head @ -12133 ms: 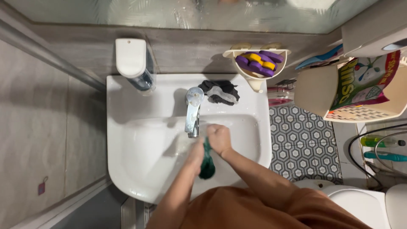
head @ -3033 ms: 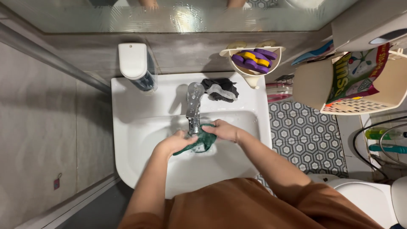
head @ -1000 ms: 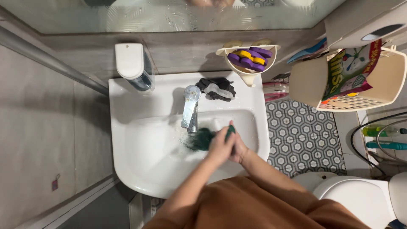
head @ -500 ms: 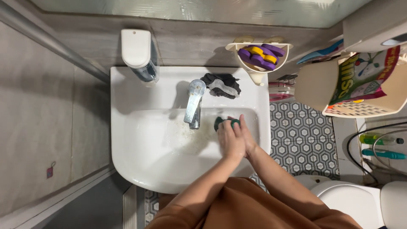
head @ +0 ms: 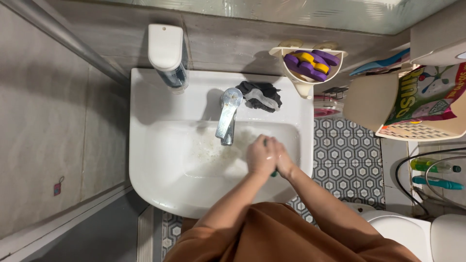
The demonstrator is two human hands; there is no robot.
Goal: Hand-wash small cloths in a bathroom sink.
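Green cloth, pressed between two hands over sink basin

Left hand [head: 260,156] and right hand [head: 283,161] closed palm to palm on green cloth [head: 274,172], only slivers showing; held right of tap [head: 227,116], above white sink [head: 145,160]; both hands equally near; long axis hidden.

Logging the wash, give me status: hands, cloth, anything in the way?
Left hand and right hand pressed together over the sink. Green cloth squeezed between them, barely visible. Faucet just left, clear of the hands.

sink [head: 155,160]: glossy white ceramic | tap [head: 228,114]: polished metal | green cloth [head: 274,172]: wet
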